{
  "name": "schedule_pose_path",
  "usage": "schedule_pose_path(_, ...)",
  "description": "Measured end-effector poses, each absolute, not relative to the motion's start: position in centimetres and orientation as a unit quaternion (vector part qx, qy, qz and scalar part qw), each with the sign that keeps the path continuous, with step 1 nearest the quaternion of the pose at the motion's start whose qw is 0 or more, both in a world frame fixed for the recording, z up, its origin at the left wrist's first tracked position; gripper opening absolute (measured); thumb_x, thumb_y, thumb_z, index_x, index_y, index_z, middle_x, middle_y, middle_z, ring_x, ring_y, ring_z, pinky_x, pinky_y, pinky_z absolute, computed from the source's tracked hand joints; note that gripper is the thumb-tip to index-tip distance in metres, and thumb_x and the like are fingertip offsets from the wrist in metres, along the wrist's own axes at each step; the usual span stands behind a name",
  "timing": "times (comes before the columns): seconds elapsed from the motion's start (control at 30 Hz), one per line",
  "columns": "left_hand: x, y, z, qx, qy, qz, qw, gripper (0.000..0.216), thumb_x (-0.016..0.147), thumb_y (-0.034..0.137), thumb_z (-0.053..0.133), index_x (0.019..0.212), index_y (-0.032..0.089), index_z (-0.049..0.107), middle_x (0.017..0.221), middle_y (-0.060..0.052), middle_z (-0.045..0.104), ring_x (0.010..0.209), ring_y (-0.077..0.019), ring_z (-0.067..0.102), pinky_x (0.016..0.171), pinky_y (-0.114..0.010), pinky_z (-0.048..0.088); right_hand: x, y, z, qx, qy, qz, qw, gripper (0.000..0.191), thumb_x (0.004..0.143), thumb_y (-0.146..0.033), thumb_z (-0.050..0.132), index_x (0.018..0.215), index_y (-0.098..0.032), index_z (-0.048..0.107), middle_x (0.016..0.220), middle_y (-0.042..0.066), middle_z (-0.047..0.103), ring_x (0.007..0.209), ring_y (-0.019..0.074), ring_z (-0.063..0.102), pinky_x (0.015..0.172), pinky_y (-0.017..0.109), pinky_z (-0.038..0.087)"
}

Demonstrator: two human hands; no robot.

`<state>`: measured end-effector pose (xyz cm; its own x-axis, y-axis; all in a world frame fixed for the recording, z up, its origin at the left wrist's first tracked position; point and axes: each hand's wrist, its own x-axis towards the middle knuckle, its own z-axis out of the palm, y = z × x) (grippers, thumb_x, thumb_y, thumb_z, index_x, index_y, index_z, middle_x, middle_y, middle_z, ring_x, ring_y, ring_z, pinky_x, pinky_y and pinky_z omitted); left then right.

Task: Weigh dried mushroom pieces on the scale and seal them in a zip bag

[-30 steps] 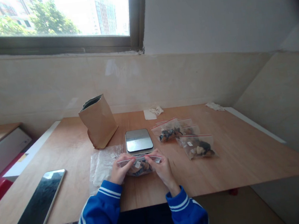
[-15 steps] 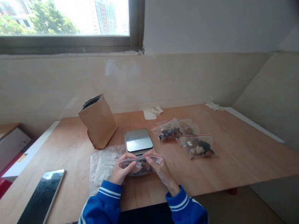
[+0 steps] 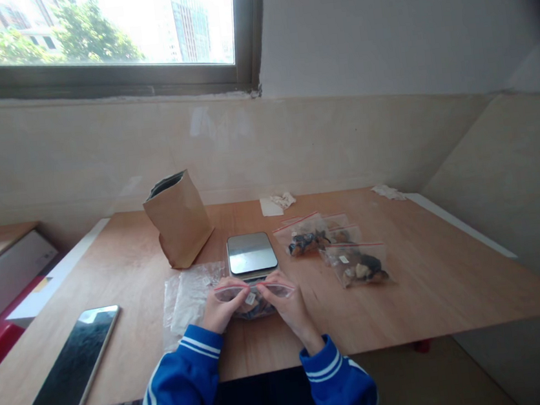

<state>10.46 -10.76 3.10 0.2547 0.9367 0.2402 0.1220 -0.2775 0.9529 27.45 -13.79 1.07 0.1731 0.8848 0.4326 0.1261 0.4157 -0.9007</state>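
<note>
Three filled bags (image 3: 338,247) already lie right of the scale (image 3: 251,254), while the left hand (image 3: 224,310) and right hand (image 3: 286,308) pinch the top strip of another filled bag (image 3: 254,298) at the table's (image 3: 455,285) near edge, its seal seemingly unfinished, with empty bags (image 3: 188,296) waiting.

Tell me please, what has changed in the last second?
The left hand and right hand moved inward along the top edge of the zip bag, so the fingers now nearly meet at its middle. Both kept hold of it. The scale, paper bag, phone and filled bags stayed put.
</note>
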Motion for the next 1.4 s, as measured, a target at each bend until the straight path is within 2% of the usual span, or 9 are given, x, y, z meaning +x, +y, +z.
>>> schedule_pose_path(0.23,10.8,-10.9,3.4,0.628,0.405,0.459,0.48,0.025,0.072,0.038,0.071,0.076,0.013,0.066,0.079,-0.005,0.065,0.075,-0.0161,0.062,0.071,-0.028,0.051,27.1,-13.8,1.5,-0.454,-0.563,0.291,0.626,0.013,0.079,-0.029,0.066,0.072,-0.019,0.069,0.074,0.001,0.057,0.071,0.015,0.058,0.063,0.026,0.048)
schedule_pose_path(0.47,10.6,-10.9,3.0,0.633,0.395,0.446,0.495,0.026,0.074,0.037,0.07,0.087,0.014,0.067,0.085,-0.006,0.069,0.081,-0.0176,0.064,0.077,-0.03,0.051,26.9,-13.8,2.0,-0.436,-0.559,0.342,0.617,0.014,0.081,-0.033,0.065,0.079,-0.02,0.07,0.079,0.003,0.062,0.077,0.0163,0.062,0.069,0.027,0.052)
schedule_pose_path(0.73,10.7,-11.0,2.9,0.637,0.405,0.459,0.468,0.024,0.072,0.037,0.072,0.08,0.014,0.069,0.081,-0.007,0.069,0.079,-0.0188,0.064,0.076,-0.032,0.052,26.8,-13.8,2.0,-0.433,-0.572,0.344,0.605,0.012,0.08,-0.031,0.067,0.082,-0.02,0.072,0.08,0.003,0.065,0.078,0.0174,0.063,0.07,0.029,0.051)
schedule_pose_path(1.03,10.4,-11.0,3.3,0.628,0.416,0.462,0.468,0.023,0.072,0.038,0.071,0.073,0.015,0.071,0.077,-0.006,0.069,0.077,-0.0192,0.064,0.073,-0.031,0.051,26.0,-14.2,2.3,-0.459,-0.562,0.273,0.631,0.01,0.08,-0.028,0.067,0.076,-0.021,0.072,0.073,0.003,0.063,0.073,0.0173,0.059,0.067,0.03,0.049)
schedule_pose_path(1.17,10.3,-10.8,3.7,0.631,0.411,0.462,0.468,0.025,0.073,0.041,0.07,0.074,0.016,0.072,0.077,-0.006,0.069,0.076,-0.0193,0.063,0.073,-0.031,0.05,26.4,-14.1,2.1,-0.452,-0.557,0.295,0.632,0.012,0.081,-0.032,0.067,0.076,-0.023,0.073,0.074,0.002,0.061,0.071,0.0167,0.058,0.065,0.029,0.048)
schedule_pose_path(1.4,10.5,-10.9,3.7,0.535,0.391,0.433,0.611,0.037,0.077,0.05,0.063,0.083,0.015,0.073,0.075,-0.006,0.071,0.073,-0.0213,0.066,0.068,-0.032,0.052,28.0,-14.2,2.8,-0.44,-0.57,0.332,0.61,0.026,0.088,-0.038,0.057,0.074,-0.02,0.069,0.074,0.002,0.059,0.073,0.0162,0.059,0.065,0.026,0.046)
